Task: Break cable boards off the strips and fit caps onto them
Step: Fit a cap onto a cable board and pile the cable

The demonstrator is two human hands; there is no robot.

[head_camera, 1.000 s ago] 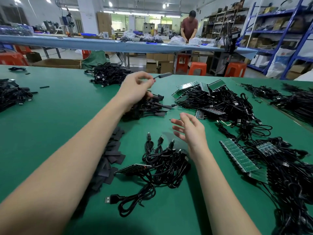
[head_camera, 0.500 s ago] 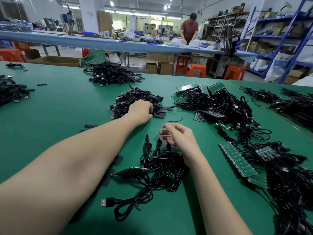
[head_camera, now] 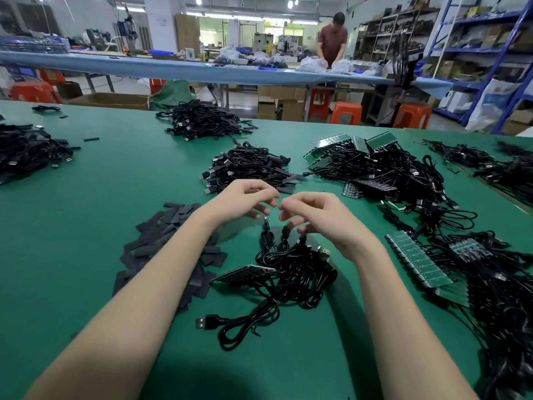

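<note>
My left hand (head_camera: pixel 245 197) and my right hand (head_camera: pixel 320 217) hover close together over the green table, fingertips nearly touching. Their fingers are loosely curled and I see nothing in either. Just below them lies a bundle of black cables (head_camera: pixel 291 264) still joined to a short board strip (head_camera: pixel 245 274); a few cable ends stick up toward my fingers. A heap of flat black caps (head_camera: pixel 167 235) lies under my left forearm. Beyond my hands sits a pile of capped cables (head_camera: pixel 251 168).
More board strips with tangled cables lie at the right (head_camera: pixel 418 261) and back right (head_camera: pixel 360 157). Other cable heaps sit at the far middle (head_camera: pixel 202 122) and far left (head_camera: pixel 26 151). A person (head_camera: pixel 333 39) works at a blue bench behind.
My left hand carried a capped cable out to the pile beyond, dropped onto it, then drew back empty next to my right hand. My right hand stayed over the cable bundle.
</note>
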